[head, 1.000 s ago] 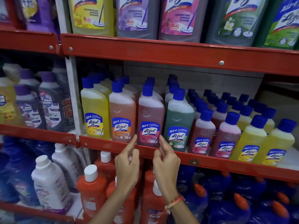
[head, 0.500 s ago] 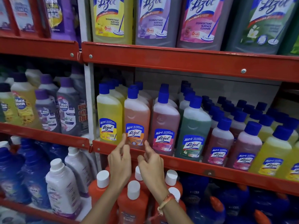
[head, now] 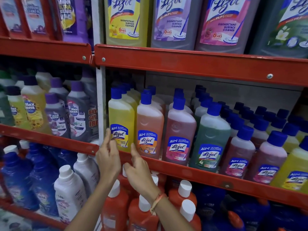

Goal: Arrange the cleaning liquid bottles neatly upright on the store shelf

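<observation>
Lizol bottles with blue caps stand upright in rows on the red middle shelf (head: 191, 172). The front row runs from a yellow bottle (head: 121, 120) through an orange bottle (head: 149, 124), a pink bottle (head: 180, 130) and a green bottle (head: 210, 139). My left hand (head: 108, 157) is raised at the yellow bottle's lower left, its fingertips at the label edge, fingers apart. My right hand (head: 138, 170), with a thread band on the wrist, hovers in front of the shelf lip between the yellow and orange bottles. Neither hand holds anything.
Smaller pink and yellow Lizol bottles (head: 266, 155) fill the shelf's right part. Large Lizol jugs (head: 173, 22) stand on the shelf above. Max Kleen bottles (head: 56, 114) are at the left, orange bottles with white caps (head: 115, 207) and blue bottles (head: 18, 177) below.
Both hands have shifted left along the shelf lip, from in front of the pink and green bottles to the yellow and orange ones. The view has moved closer and to the left.
</observation>
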A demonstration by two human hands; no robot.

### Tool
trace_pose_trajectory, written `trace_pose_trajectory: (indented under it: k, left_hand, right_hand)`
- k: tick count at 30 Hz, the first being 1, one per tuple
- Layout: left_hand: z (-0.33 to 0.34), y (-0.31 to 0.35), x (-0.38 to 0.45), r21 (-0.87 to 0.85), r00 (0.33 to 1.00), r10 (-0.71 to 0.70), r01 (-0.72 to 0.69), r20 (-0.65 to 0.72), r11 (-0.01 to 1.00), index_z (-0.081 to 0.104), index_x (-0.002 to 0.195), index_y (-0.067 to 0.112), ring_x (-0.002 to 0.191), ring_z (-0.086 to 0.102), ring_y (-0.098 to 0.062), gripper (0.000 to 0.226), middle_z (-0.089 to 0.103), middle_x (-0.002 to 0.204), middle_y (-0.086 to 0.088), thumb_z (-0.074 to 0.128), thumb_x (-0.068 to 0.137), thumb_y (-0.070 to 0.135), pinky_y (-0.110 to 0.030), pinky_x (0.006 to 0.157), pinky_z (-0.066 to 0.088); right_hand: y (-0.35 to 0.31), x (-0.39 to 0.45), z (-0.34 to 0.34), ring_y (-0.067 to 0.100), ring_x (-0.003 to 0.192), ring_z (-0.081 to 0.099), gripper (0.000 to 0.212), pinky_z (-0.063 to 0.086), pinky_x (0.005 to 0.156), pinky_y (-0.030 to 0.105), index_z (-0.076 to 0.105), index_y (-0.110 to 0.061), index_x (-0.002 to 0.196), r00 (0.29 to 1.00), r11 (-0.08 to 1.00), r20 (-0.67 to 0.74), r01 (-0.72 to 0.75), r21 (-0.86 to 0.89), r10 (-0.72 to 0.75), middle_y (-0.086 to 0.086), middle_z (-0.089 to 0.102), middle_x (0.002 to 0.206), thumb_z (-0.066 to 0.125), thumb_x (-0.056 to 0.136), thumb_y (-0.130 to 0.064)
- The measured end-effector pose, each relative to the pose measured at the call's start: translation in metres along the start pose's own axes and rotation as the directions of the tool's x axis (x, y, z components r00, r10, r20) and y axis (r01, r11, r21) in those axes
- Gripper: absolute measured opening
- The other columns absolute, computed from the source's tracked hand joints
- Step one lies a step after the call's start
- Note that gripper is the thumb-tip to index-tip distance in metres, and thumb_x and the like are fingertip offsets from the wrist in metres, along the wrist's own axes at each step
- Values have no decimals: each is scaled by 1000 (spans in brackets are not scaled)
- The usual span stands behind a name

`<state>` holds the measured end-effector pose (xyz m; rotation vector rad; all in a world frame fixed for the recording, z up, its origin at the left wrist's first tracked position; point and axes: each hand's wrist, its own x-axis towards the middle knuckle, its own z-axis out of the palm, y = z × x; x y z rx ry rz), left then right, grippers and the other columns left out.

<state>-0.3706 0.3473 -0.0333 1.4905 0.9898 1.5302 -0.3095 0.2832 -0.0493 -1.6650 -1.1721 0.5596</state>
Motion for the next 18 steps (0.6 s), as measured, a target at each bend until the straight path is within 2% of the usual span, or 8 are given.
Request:
trace_pose_trajectory:
  k: [2,4,6,9,11,13,14,18]
  left_hand:
    - [1,-3,1,12,1000,0,0,-17,1000,50,133,20,124,50,-16,58,52,141,-3,29,81,32,-22,96,33]
    - [2,-3,1,37,999,1,1,-38,999,52,132,19,126,49,-15,57,53,140,-3,29,82,32,-22,98,32]
    - [2,-6,2,15,999,5,-4,-41,1000,53,131,19,126,48,-12,55,53,139,-3,29,83,33,-23,101,33]
    - [0,-9,1,-7,1000,6,-6,-21,1000,54,130,19,123,50,-9,54,55,138,-3,30,84,33,-26,101,36]
    - [-1,-5,-5,-3,999,16,-16,-40,1000,54,130,20,116,50,-5,53,57,135,-3,30,85,33,-24,95,37]
    - [1,-2,-16,-13,998,51,-52,-49,999,55,129,22,119,54,-10,51,59,133,-3,30,85,32,-27,96,39]
    - [2,0,-22,-5,994,99,-99,-48,995,55,129,22,119,56,-17,50,61,132,-5,30,86,31,-33,98,43]
    - [17,42,-40,-19,888,459,-459,-13,888,53,129,13,127,51,-20,47,57,135,-6,30,89,24,-52,102,43]
  right_hand:
    - [0,3,4,18,102,54,83,45,100,33,17,-26,152,1000,1000,-8,-11,10,11,11,53,104,40,73,-20]
    - [2,5,7,35,119,55,82,44,105,41,18,-27,152,1000,1000,-22,-21,3,21,25,58,124,40,73,-19]
    - [4,6,7,38,124,51,81,43,104,41,19,-27,151,1000,1000,-14,-11,-5,11,24,59,125,41,74,-19]
    - [-1,3,1,15,99,52,79,42,89,24,20,-27,151,1000,1000,14,2,-12,-2,-12,46,92,41,75,-20]
    - [-1,1,-7,5,90,46,79,38,84,17,23,-24,151,1000,1000,11,7,-16,-6,-22,43,82,40,74,-21]
    - [-4,-5,-21,16,111,60,77,44,100,28,28,-20,150,999,999,23,30,19,-30,-5,67,114,41,74,-19]
    - [-6,-9,-31,18,124,55,73,41,109,33,31,-18,149,997,997,17,69,28,-70,6,61,133,42,77,-16]
    - [-38,-45,-91,-3,130,45,49,38,107,16,42,-24,143,939,956,-180,292,-41,-294,-2,49,146,44,96,-15]
